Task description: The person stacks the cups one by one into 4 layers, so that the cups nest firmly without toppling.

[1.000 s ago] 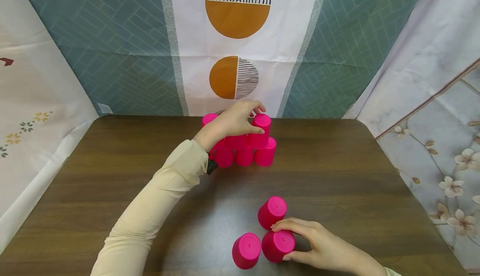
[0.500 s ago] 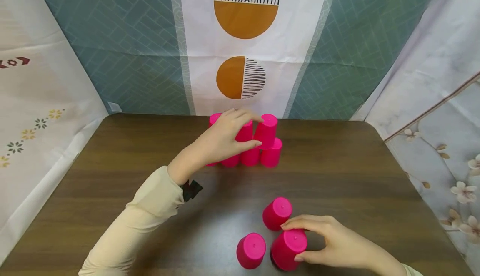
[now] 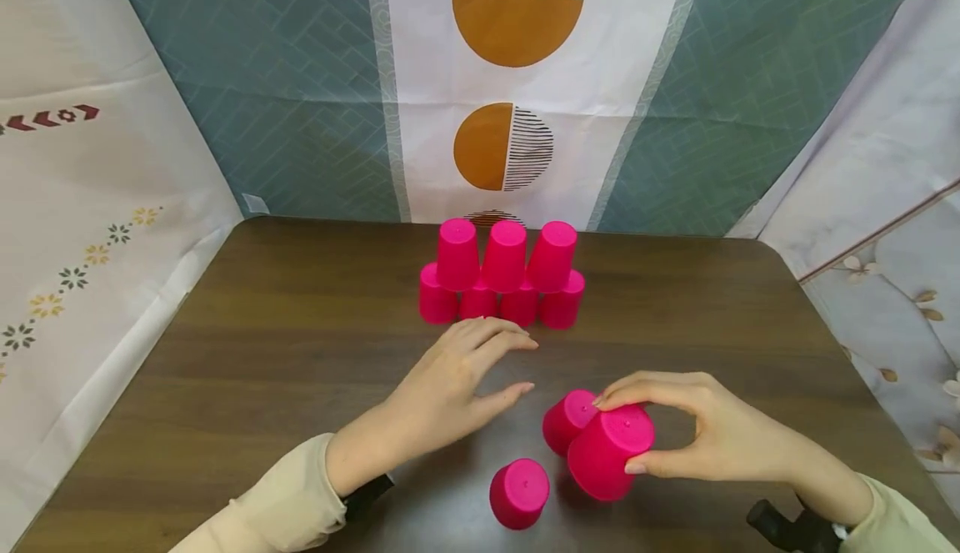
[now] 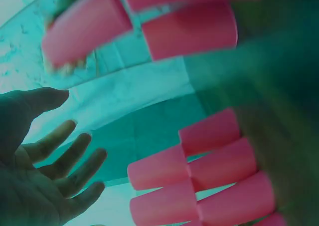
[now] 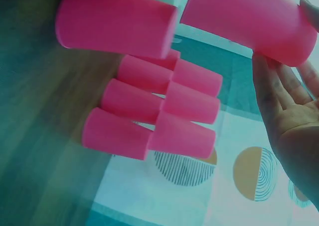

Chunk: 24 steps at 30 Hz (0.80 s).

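Between thumb and fingers, my right hand (image 3: 720, 428) pinches a pink plastic cup (image 3: 603, 459), bottom up and raised off the table. In the right wrist view the same cup (image 5: 244, 21) is tilted, its base toward the palm. Close behind it another upturned pink cup (image 3: 567, 424) stands on the table, partly covered by the held one. A third cup (image 3: 519, 495) is nearer the front, to the left. My left hand (image 3: 450, 386) hovers with fingers spread and nothing in them, in front of two stacked rows of upturned cups. Three make the upper row (image 3: 506, 257); several form the lower row (image 3: 438, 296).
The brown wooden table (image 3: 315, 319) ends just behind the stacked cups, against a green and white patterned cloth (image 3: 315, 119). Light cloths hang at both sides. A dark strap-mounted device (image 3: 798, 528) sits at my right wrist.
My left hand has drawn back from the upper row's right-hand cup toward me, leaving that cup standing. My right hand has lifted its cup off the table and moved it forward.
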Tool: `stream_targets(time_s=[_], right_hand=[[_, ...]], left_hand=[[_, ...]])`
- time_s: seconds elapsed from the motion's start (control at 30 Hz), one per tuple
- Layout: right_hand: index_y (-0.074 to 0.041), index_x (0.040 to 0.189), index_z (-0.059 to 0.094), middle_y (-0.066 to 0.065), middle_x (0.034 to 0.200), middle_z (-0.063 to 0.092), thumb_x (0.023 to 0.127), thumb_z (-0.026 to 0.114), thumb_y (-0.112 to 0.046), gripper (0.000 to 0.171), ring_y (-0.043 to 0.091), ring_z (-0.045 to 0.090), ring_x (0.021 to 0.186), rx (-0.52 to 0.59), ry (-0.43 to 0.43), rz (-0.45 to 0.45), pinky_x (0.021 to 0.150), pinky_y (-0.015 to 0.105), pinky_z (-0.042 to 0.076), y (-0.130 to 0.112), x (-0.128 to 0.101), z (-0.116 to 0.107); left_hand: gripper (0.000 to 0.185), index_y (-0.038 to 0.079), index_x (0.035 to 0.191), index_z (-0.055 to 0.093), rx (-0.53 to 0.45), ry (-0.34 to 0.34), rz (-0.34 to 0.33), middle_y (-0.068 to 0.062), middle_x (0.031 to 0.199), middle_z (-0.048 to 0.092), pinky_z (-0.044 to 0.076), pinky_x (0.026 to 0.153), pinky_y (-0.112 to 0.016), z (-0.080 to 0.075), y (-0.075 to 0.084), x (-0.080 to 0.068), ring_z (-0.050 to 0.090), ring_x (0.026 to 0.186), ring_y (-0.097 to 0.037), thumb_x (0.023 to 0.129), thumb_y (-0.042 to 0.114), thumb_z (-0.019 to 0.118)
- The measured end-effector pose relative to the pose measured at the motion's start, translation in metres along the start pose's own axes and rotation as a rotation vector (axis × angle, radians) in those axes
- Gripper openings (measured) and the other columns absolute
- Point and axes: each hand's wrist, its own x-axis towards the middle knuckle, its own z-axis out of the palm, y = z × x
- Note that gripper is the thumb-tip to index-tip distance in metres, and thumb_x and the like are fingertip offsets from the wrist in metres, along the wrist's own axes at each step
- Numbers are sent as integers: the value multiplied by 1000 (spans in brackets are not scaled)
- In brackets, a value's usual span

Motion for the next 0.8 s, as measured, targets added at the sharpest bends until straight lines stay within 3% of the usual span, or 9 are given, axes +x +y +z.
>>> stream_targets(time_s=[0.17,0.3,0.4,0.53,0.63,0.8], right_hand=[[-6,119,58,5,114,61,65,81,2,59,14,58,102,88,23,14,75,23,53,1,10,-17],[0,119,56,8,115,60,64,78,11,61,15,57,103,153,48,8,75,24,53,5,16,-27],[3,119,56,9,116,60,63,76,14,60,16,58,104,162,78,24,79,22,51,8,21,-34],[5,119,56,11,115,61,63,73,19,59,16,58,104,156,141,82,82,21,50,10,31,-47],[7,119,55,11,115,61,64,71,21,58,16,60,102,165,179,121,79,20,51,12,42,-58],[4,122,55,5,114,63,70,71,16,56,12,62,97,105,235,181,72,17,52,17,67,-73]], left_hand=[[25,17,104,62,-98,-44,-73,9,103,60,47,88,-28,9,14,-26,57,98,-5,82,26,72],[26,19,107,61,-164,-84,-97,11,108,58,48,86,-26,17,25,-47,56,101,-4,85,30,69],[28,20,109,60,-168,-40,-125,11,113,57,48,87,-29,29,34,-61,55,104,-6,85,33,69],[38,18,110,60,-113,25,-99,6,115,57,49,85,-30,47,42,-77,57,102,-9,80,39,72],[47,15,112,59,-63,41,-51,3,115,57,49,85,-26,55,45,-86,56,102,-10,77,42,74],[53,15,117,56,-51,50,-49,3,117,54,44,89,-18,59,47,-93,54,104,-8,74,40,76]])
